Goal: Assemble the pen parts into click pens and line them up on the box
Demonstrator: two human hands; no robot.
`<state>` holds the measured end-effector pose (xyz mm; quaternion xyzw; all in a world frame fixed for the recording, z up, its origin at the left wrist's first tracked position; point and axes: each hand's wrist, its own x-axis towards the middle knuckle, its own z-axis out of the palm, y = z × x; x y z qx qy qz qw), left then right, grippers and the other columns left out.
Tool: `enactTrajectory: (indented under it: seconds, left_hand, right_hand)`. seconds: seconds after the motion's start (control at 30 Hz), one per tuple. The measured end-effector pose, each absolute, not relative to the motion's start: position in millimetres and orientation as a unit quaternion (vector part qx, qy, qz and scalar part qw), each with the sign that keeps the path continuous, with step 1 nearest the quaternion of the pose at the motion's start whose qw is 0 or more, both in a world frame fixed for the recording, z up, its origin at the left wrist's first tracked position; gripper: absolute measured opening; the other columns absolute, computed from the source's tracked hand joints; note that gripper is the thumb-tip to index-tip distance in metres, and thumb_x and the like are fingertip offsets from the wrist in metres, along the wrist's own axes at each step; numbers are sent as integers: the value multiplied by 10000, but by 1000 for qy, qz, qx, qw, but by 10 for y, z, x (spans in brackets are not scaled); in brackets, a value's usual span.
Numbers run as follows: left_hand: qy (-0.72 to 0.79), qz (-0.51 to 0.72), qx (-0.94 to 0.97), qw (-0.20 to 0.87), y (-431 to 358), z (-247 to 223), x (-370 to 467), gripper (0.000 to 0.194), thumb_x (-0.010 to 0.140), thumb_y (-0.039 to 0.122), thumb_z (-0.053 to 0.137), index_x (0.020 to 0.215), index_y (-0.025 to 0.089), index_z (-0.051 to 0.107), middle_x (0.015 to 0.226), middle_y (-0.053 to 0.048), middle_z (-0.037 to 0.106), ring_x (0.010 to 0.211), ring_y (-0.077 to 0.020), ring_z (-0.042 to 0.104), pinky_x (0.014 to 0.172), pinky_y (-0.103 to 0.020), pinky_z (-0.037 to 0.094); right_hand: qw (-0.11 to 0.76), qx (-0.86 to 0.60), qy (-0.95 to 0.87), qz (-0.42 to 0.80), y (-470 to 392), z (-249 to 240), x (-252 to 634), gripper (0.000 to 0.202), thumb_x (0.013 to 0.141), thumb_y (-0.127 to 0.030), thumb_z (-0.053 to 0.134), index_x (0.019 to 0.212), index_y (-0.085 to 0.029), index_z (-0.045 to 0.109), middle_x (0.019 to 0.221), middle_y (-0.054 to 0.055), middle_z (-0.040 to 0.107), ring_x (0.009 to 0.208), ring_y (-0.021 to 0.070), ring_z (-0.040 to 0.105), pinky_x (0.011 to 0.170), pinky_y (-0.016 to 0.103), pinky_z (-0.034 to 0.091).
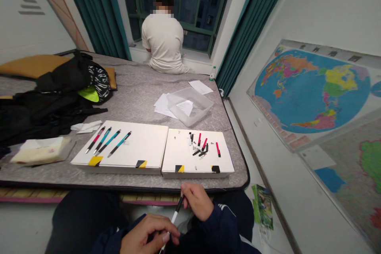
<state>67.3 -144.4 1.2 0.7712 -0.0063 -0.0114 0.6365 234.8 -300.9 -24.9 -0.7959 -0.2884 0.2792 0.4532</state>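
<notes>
Low in the head view, both hands hold one pen (pixel 175 215), tilted, with a black upper part and a white lower stretch. The thumb and fingers of my right hand (pixel 197 200) pinch its black end. My left hand (pixel 149 235) is closed round the white lower end, partly hiding it. Beyond my hands lies the right white box (pixel 175 151), with red and black pen parts (pixel 204 145) and tiny metal bits scattered on it. On the left white box (pixel 145 143) several assembled pens (pixel 108 143) lie in a slanted row, one red and the others blue.
A clear plastic bin (pixel 190 117) stands on papers (pixel 162 105) behind the boxes. To the left are a cream packet (pixel 41 154), dark clothing (pixel 44 103) and a patterned cap (pixel 99 81). A person (pixel 163 39) sits facing the window; a bottle (pixel 212 73) stands nearby.
</notes>
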Motion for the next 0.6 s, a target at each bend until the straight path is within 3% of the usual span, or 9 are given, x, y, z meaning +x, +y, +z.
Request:
enactTrajectory:
  seconds: [0.1, 0.13, 0.2, 0.3, 0.6]
  left_hand:
    - [53, -24, 751, 658, -1450, -129, 721, 316, 942, 464, 530, 1044, 265, 754, 963, -60, 780, 702, -182, 713, 630, -234, 581]
    - [71, -25, 753, 653, -1444, -166, 740, 318, 932, 472, 541, 1041, 265, 758, 973, -64, 780, 701, -186, 715, 588, -225, 581]
    - [98, -12, 770, 631, -1420, -215, 772, 303, 913, 470, 573, 1041, 274, 764, 987, -61, 785, 714, -191, 718, 578, -219, 585]
    - [114, 1, 786, 608, -1378, -248, 789, 282, 905, 454, 591, 1043, 281, 767, 1005, -49, 787, 652, -166, 706, 635, -233, 596]
    - [137, 30, 763, 631, -1346, -162, 868, 322, 896, 464, 605, 992, 207, 772, 914, -70, 784, 535, -135, 656, 553, -215, 566]
  right_hand:
    - [291, -907, -280, 122, -2902, -139, 2875, 362, 981, -408, 457, 751, -199, 643, 625, -4, 648, 632, 144, 622, 643, 221, 417]
    - [272, -920, -264, 98, -2846, -125, 3075, 261, 963, -342, 497, 837, -192, 670, 722, 20, 681, 712, 163, 639, 678, 232, 421]
    - [252, -932, -250, 74, -2712, -139, 3446, 170, 927, -235, 538, 993, -176, 683, 915, 67, 697, 882, 191, 640, 769, 252, 424]
    - [227, -939, -250, 67, -2511, -224, 3814, 235, 882, -187, 590, 1098, -182, 684, 1065, 96, 660, 985, 209, 618, 828, 272, 417]
    - [193, -941, -265, 87, -2350, -326, 3969, 194, 895, -196, 591, 1057, -218, 696, 1100, 74, 621, 995, 199, 610, 832, 282, 415]
